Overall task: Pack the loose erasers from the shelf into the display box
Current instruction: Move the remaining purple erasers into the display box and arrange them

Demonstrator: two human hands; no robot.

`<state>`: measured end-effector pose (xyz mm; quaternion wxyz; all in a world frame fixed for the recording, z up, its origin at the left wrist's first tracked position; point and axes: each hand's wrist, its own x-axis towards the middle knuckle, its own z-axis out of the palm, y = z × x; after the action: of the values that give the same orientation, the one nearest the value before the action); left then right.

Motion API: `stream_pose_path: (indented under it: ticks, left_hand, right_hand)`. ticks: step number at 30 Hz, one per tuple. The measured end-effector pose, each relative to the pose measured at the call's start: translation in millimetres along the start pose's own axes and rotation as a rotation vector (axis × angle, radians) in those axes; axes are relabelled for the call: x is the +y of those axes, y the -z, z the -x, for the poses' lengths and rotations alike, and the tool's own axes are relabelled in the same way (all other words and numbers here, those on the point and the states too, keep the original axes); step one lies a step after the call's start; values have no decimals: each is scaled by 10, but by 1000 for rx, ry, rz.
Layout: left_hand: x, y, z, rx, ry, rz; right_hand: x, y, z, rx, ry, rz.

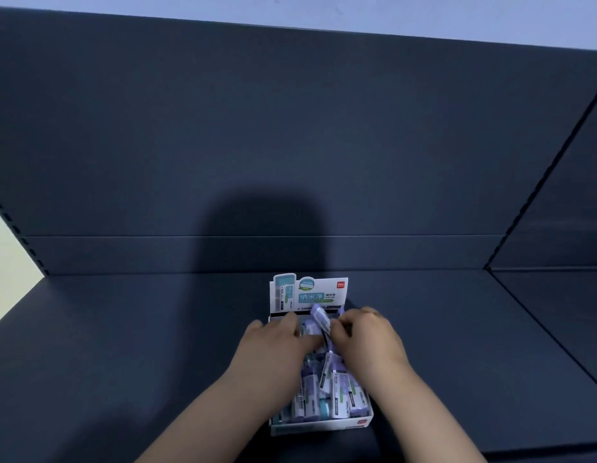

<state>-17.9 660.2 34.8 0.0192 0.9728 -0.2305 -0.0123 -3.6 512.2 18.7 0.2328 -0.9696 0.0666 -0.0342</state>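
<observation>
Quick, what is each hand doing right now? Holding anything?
Left hand: fingers curled over the box, grip hidden; cannot tell.
Right hand: closed on a purple eraser above the box.

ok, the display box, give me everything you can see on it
The display box looks like white printed cardboard. It lies flat on the dark shelf, its lid flap raised at the far end showing teal print and a red logo. Inside, purple and teal wrapped erasers sit jumbled. Both hands reach in: the left hand and right hand together have a grip on one purple eraser.
</observation>
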Motion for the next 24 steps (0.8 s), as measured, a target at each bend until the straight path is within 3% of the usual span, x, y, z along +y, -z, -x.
stream_pose_path:
  ticks: [9,19,24]
  left_hand:
    - [-8,45,25,-26,25,-138]
    - [-79,-67,-2,25,96,-52]
    - [-149,-99,15,172,190,166]
  right_hand:
    - [31,-20,-8,9,-4,-30]
    - [52,43,-18,-93,-54,-414]
    - [-1,17,91,-13,89,-212]
